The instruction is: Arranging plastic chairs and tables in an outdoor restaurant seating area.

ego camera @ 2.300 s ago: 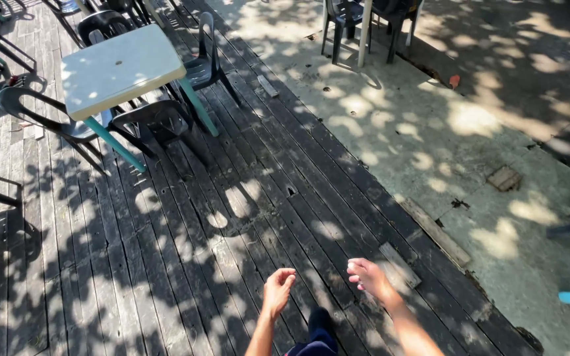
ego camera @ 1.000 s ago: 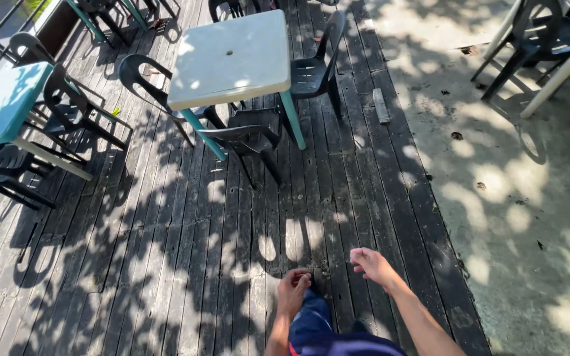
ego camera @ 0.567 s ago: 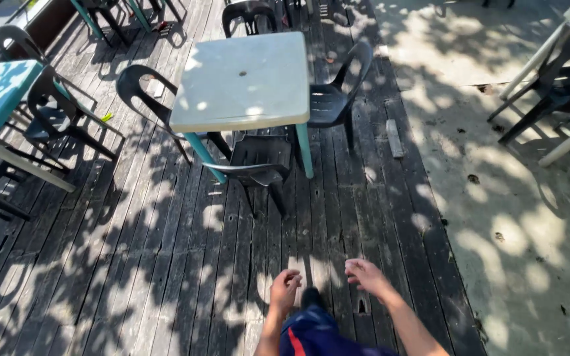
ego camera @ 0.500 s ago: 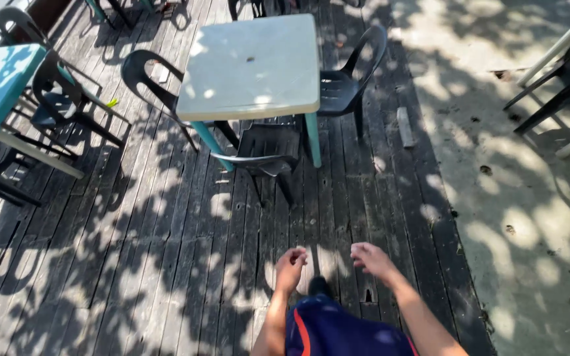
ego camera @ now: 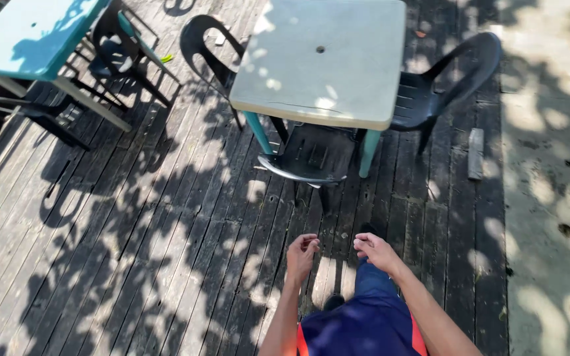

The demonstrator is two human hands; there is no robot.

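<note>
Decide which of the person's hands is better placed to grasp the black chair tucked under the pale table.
Left, marginally: the left hand sits almost straight below the black chair; the right hand is off to its side.

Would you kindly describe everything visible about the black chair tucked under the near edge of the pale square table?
The black chair looks like moulded plastic, with a slotted seat and a curved rim catching sunlight. It stands upright on the dark wooden deck, pushed partly beneath the pale square table, between that table's teal legs. Dappled shade covers it. Neither hand touches it.
</note>
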